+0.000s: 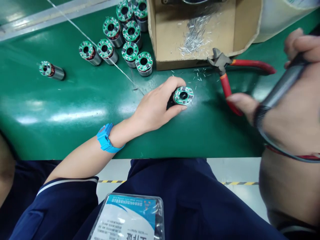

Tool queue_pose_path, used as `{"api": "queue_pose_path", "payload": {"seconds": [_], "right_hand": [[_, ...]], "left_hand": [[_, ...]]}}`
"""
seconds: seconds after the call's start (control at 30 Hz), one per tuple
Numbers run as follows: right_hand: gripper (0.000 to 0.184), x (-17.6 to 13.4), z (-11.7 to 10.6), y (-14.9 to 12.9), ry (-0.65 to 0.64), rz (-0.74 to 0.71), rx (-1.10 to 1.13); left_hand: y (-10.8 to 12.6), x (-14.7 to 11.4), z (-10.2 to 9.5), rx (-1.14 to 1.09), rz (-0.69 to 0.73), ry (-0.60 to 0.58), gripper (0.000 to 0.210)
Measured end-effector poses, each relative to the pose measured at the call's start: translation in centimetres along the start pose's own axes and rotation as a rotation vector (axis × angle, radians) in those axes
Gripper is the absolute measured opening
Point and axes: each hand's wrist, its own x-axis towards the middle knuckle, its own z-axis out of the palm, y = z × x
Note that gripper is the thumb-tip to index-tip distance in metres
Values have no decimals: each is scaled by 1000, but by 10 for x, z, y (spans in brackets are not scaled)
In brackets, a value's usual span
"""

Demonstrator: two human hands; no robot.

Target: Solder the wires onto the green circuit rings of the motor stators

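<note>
So, left hand (156, 106): index finger and thumb grasping one motor (184, 91) by its sides, green board up, finger on the far side, thumb on the near side. Motor sits between the cardboard box and the near edge of the green worktop (50, 133).

Right hand (300, 96), blurred: fingers curled over a dark grey rod-shaped tool (280, 88), cable (300, 159) trailing past the wrist. Thumb stretched out across the lower red handle of the pliers (221, 61); can't tell if it touches. Pliers spread open, head overlapping the box's near edge in view; can't tell if they rest on it.

Blue strap (106, 138) on left wrist.

Clippings (198, 75) scattered on the worktop just off the near edge of the box (180, 64); larger heap (195, 35) of them inside. Something dark at the top, only part in view.

Left of the box, toward the far edge: eight more motors (127, 26), boards up, bunched. Lone motor (55, 71) well apart, nearer the worktop's left end. Thin pale cord (125, 74) slants from the rail (60, 15) along the far edge toward the left hand.

Below the near edge: badge (130, 213), dark blue trousers (172, 193).
</note>
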Motion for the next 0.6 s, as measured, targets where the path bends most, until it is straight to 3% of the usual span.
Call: {"api": "queue_pose_path", "payload": {"seconds": [0.07, 0.1, 0.2, 0.27, 0.37, 0.6], "right_hand": [[114, 0, 5, 3, -55, 17, -164], [112, 0, 6, 5, -93, 65, -241], [74, -3, 8, 9, -138, 190, -339], [55, -8, 6, 5, -70, 152, -309], [51, -17, 0, -9, 37, 0, -239], [48, -14, -10, -34, -159, -165, -234]], "left_hand": [[0, -2, 1, -18, -11, 34, 35], [1, -2, 1, -26, -16, 50, 35], [2, -4, 1, -25, -23, 73, 35], [3, -5, 1, -6, -9, 80, 36], [4, -6, 1, 29, 9, 85, 37], [6, -10, 1, 76, 38, 102, 36]]}}
